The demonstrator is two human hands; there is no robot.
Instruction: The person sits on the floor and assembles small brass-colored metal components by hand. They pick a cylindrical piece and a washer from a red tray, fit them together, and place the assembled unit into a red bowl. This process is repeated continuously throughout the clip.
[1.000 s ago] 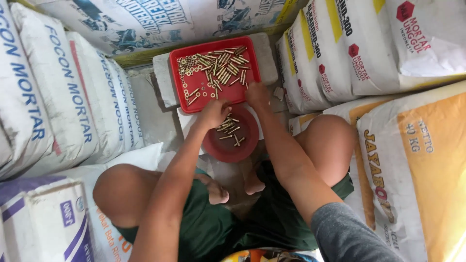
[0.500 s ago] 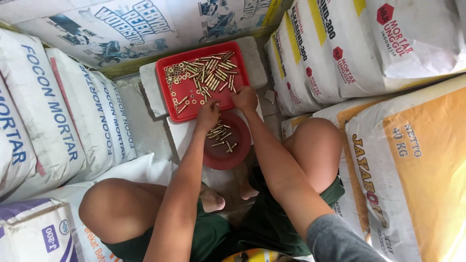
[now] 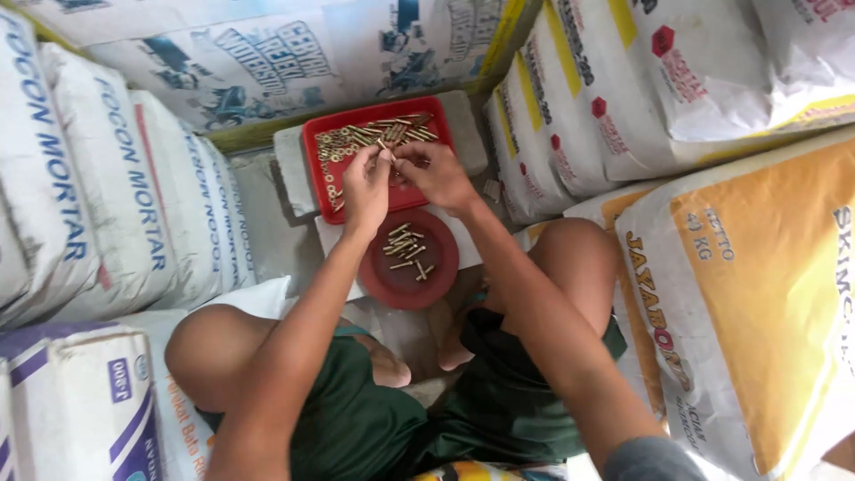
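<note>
A red square tray (image 3: 313, 153) of brass bolts (image 3: 392, 132) and small rings rests on a grey block. Just in front of it sits a round red dish (image 3: 392, 287) with several brass bolts (image 3: 406, 246) in it. Both my hands hover over the tray's near half, fingertips meeting. My left hand (image 3: 366, 189) pinches a small brass piece between thumb and forefinger. My right hand (image 3: 438, 175) has its fingertips closed on the same spot. The piece itself is mostly hidden by the fingers.
Stacked cement and mortar sacks wall me in: white ones at left (image 3: 98, 187) and behind (image 3: 267, 53), white and orange ones at right (image 3: 739, 267). My bare knees (image 3: 209, 343) flank the dish, and I sit low in the narrow gap.
Both hands have moved up from the round dish's far edge to over the red tray, and their fingertips have come together. The view has shifted so the tray sits further left.
</note>
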